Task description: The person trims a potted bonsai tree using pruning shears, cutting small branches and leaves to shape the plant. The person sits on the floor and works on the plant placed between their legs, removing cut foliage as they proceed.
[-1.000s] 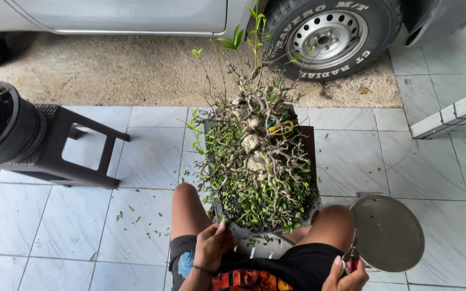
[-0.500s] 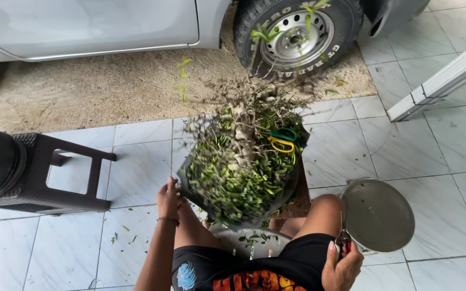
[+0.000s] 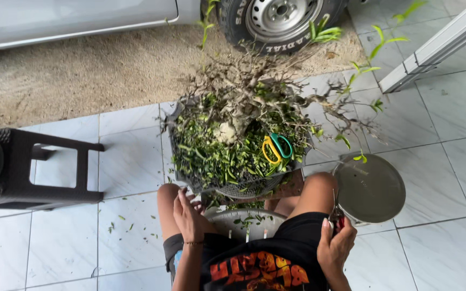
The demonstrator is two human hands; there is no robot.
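Judging the potted plant (image 3: 233,145) heavy, twigs brittle; best gripped at the rim. Left hand (image 3: 188,215) fingers apart beside it; right hand (image 3: 336,245) clamped on red-handled tool (image 3: 336,220).

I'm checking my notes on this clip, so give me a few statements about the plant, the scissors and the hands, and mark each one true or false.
1. Yellow-and-green scissors lie on the cut leaves in the potted plant. True.
2. The left hand grips the scissors. False: it rests on the left knee, below the pot's rim.
3. The right hand holds a small red-handled tool. True.
4. The round metal lid sits on the dark stool. False: it lies on the tiles by the right knee.
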